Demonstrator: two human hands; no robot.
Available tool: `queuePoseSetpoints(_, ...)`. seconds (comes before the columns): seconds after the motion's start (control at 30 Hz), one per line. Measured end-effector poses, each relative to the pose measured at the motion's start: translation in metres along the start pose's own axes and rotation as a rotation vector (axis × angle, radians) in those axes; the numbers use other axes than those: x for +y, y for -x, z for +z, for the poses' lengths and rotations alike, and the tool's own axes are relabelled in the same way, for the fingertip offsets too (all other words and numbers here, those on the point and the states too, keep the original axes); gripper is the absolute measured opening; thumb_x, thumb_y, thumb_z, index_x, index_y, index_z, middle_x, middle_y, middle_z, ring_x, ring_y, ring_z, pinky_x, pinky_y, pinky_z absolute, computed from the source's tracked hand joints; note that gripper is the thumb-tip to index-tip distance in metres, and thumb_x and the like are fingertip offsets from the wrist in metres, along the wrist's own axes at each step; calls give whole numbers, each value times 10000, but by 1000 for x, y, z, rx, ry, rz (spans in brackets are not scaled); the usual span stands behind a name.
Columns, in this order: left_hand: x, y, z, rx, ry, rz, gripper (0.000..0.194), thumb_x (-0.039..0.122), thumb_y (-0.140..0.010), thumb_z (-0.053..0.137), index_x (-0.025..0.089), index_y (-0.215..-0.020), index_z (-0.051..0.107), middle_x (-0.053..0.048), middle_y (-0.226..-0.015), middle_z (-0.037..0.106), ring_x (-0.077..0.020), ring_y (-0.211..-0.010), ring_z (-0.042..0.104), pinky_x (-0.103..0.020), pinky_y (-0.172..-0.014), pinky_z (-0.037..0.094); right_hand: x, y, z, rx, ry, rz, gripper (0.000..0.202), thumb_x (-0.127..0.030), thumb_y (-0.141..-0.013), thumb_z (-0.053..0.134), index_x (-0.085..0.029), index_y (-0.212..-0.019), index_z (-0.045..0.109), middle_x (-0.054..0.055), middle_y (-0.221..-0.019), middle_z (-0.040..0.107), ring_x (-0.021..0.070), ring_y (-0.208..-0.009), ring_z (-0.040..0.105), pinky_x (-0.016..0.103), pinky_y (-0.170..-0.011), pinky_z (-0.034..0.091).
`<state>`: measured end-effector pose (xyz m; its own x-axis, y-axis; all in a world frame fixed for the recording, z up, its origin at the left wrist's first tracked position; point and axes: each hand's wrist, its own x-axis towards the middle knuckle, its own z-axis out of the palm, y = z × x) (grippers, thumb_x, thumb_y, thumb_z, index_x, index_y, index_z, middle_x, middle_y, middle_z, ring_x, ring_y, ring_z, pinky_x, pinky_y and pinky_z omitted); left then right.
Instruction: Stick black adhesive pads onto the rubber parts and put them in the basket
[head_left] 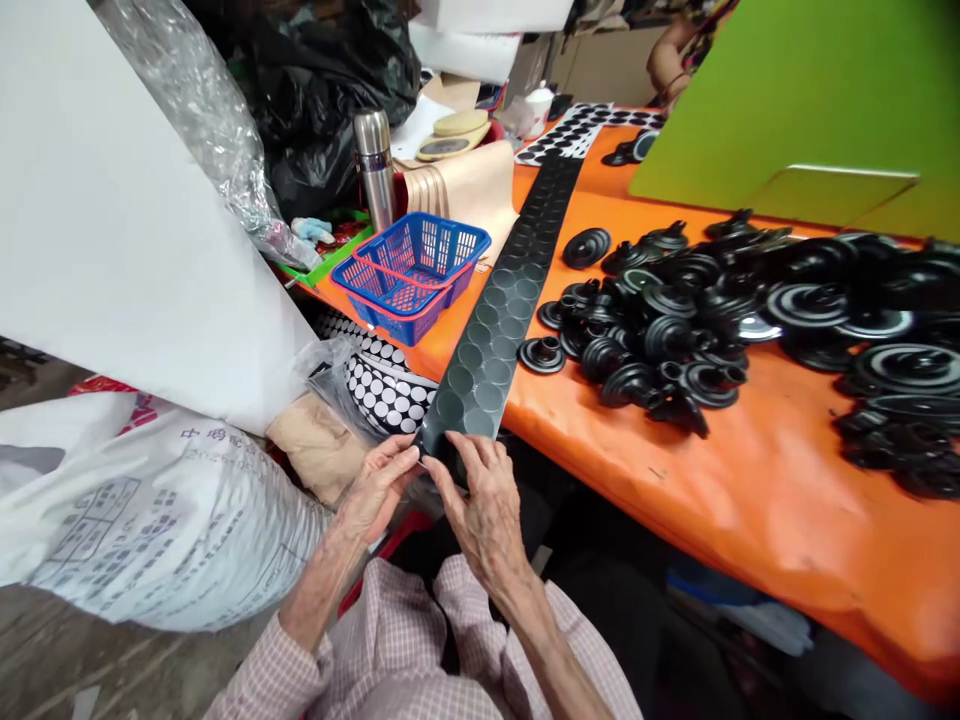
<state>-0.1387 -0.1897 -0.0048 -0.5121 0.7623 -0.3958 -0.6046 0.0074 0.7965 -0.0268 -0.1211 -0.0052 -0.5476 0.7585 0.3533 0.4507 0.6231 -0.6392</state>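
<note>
A long black strip (495,325) with rows of round cut discs runs across the orange table toward me, its near end hanging past the edge. My left hand (382,485) pinches the left corner of that near end between thumb and fingertips. On the same end, my right hand (480,500) grips the strip, its thumb close to the left fingertips and its other fingers bent over the surface. Black round rubber-like parts (660,320) lie heaped to the right of the strip.
Blue baskets (412,275) and a steel flask (374,170) stand left of the strip. A green board (810,110) rises at the back right of the orange table (675,490). White sacks (187,520) lie at the left. Another person's arm (670,65) shows behind.
</note>
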Motion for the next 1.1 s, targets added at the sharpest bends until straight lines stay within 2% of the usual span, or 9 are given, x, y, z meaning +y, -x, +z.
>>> queuePoseSetpoints(0.2,-2,4,-2,88,-87,-43,313,319,-617,829,164,-867,723,-44,-899,722,-135,-813,648,-229,-780,495,-9,-6,6,97,117,8,220,-244,-944,412,-186,-923,623,78,-833,647,235,-818,592,391,-740,522)
queuePoseSetpoints(0.37,-5,4,-4,154,-54,-82,419,337,-504,883,198,-865,722,-11,-865,726,-134,-800,659,-211,-765,519,-2,0,9,187,112,-35,217,-339,-904,523,-246,-1090,587,98,-982,657,277,-950,621,422,-765,542)
queuePoseSetpoints(0.47,-4,6,3,205,-70,-109,416,349,-462,894,221,-820,725,7,-846,725,-158,-836,669,-220,-774,533,-2,3,12,188,117,-57,194,-327,-910,496,-265,-1067,593,87,-934,665,272,-897,639,405,-716,556)
queuePoseSetpoints(0.63,2,7,6,147,-182,-130,422,416,-461,879,234,-809,724,3,-743,705,-221,-822,672,-297,-782,539,4,-6,0,189,59,-56,272,-182,-936,342,-205,-893,610,70,-774,644,206,-703,639,306,-594,536)
queuePoseSetpoints(0.8,32,3,-1,333,-600,207,499,528,-478,837,239,-865,713,-22,-802,672,-221,-811,607,-275,-680,493,24,-10,-43,273,-173,86,269,-149,-955,350,-195,-847,592,41,-747,599,133,-632,614,228,-596,512)
queuePoseSetpoints(0.87,49,1,10,235,-767,230,457,580,-554,778,213,-814,701,-25,-735,639,-189,-722,565,-251,-622,451,24,-6,-50,252,-197,23,249,-145,-955,375,-193,-965,619,59,-826,621,128,-659,629,222,-610,522)
queuePoseSetpoints(0.93,62,-2,32,-61,-825,61,413,585,-694,677,190,-814,692,-19,-666,611,-158,-640,531,-238,-578,413,19,-2,-49,231,-209,-66,274,-135,-944,401,-204,-1091,621,80,-903,640,142,-722,652,230,-633,537)
queuePoseSetpoints(1.0,69,-6,60,-240,-765,-19,353,517,-738,669,182,-847,672,2,-628,584,-132,-601,507,-225,-573,390,13,-1,-48,207,-266,-107,303,-143,-928,436,-223,-1161,613,98,-981,646,170,-834,666,258,-698,554)
queuePoseSetpoints(1.1,69,-16,96,-370,-643,-61,275,382,-691,735,163,-834,652,19,-619,562,-108,-590,495,-213,-585,389,11,-7,-55,162,-506,55,318,-227,-895,529,-235,-1208,584,109,-1141,619,200,-984,641,300,-799,554)
